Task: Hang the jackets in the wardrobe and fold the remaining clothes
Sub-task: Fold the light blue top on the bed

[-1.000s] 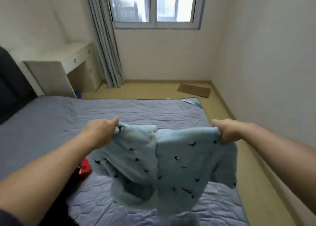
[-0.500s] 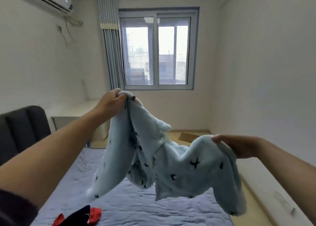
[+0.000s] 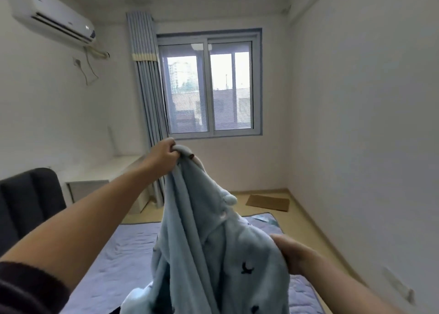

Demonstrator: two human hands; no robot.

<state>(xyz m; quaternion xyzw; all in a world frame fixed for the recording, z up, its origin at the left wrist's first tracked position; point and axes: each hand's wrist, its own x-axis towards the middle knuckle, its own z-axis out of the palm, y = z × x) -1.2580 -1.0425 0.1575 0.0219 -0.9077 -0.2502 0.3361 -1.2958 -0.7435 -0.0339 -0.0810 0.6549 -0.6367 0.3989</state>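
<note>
Hanging from left hand [image 3: 164,156], blue fleece [image 3: 213,254] screens bed [image 3: 123,254]; curtain [image 3: 147,87] beyond

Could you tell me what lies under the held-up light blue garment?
The grey quilted bed lies below the garment, gripped by the left hand and right hand; the bed behind its folds is hidden.

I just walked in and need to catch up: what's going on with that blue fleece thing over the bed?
A person is holding a light blue fleece garment up in the air above the bed with both hands. The left hand grips one end raised high, and the right hand holds another part much lower. The garment hangs bunched between them, not yet folded or hung. No wardrobe or hanger is in view.
</note>
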